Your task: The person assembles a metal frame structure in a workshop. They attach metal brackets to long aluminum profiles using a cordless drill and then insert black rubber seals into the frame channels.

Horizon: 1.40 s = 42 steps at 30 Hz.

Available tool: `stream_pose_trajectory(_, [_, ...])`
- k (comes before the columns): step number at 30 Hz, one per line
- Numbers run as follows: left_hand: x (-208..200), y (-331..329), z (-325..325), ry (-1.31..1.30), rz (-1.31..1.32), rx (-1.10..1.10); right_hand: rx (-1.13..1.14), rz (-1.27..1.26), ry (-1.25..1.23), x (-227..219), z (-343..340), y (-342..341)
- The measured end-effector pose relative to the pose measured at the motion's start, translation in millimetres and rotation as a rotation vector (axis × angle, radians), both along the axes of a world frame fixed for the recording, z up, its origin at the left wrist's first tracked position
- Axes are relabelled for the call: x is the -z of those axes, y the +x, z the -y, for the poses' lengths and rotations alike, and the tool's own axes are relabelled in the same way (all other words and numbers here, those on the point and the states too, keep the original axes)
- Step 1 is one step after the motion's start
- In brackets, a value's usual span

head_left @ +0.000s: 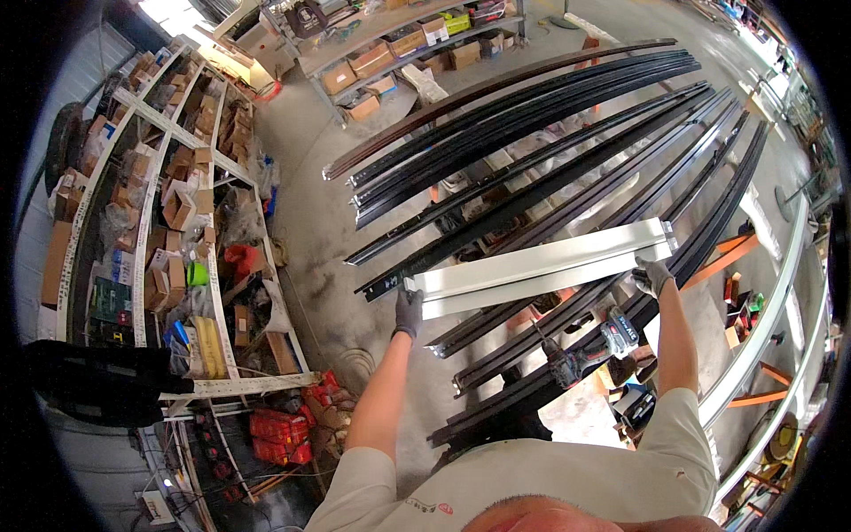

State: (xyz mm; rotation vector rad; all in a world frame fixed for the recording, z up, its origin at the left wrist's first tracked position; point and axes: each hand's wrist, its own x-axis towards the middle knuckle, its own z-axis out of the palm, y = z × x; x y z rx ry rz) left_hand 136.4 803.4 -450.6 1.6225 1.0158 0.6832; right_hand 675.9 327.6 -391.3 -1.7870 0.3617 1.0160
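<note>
A white, channel-shaped profile (541, 269) spans the space in front of me, held at both ends above a row of dark profiles. My left hand (409, 310), in a dark grey glove, is closed on its left end. At the right end my right hand (653, 277), gloved the same, grips the lower corner. Under the white piece lie several long black profiles (532, 191), side by side and slanting up to the right. A cordless drill (572, 359) with a grey battery rests on the nearer dark profiles, between my forearms.
Shelving (146, 230) full of cardboard boxes stands on the left, with a red case (282, 434) near its lower end. A workbench (372, 40) with boxes is at the back. Orange supports (722, 257) and long white curved profiles (762, 337) are on the right.
</note>
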Motion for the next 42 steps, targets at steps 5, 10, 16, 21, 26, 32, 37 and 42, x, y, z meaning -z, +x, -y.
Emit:
stream_pose_trajectory(5, [-33, 9, 16, -0.034, -0.061, 0.021, 0.022, 0.027, -0.075, -11, -1, -16])
stream_pose_trajectory(10, [-70, 24, 31, -0.175, -0.054, -0.015, 0.017, 0.105, -0.111, -17, 26, -15])
stream_pose_trajectory(16, [-24, -14, 25, -0.422, 0.182, -0.145, -0.035, 0.101, -0.075, -47, 23, -16])
stream_pose_trajectory(21, [27, -105, 41, -0.604, 0.402, -0.151, -0.077, 0.275, 0.358, -55, 77, -48])
stream_pose_trajectory(26, [73, -214, 97, -0.775, 0.663, -0.275, -0.448, 0.736, 0.128, -71, 135, -77])
stream_pose_trajectory(32, [79, -429, 165, -0.764, 0.031, -0.473, -0.873, 1.081, 0.092, -77, 120, -244])
stream_pose_trajectory(37, [118, -567, 245, -0.813, -0.211, -0.387, -0.55, 0.511, 0.07, -121, 60, -442])
stream_pose_trajectory(42, [98, -693, 320, -0.93, -0.37, -0.326, -0.061, 0.076, 0.322, -105, 74, -556])
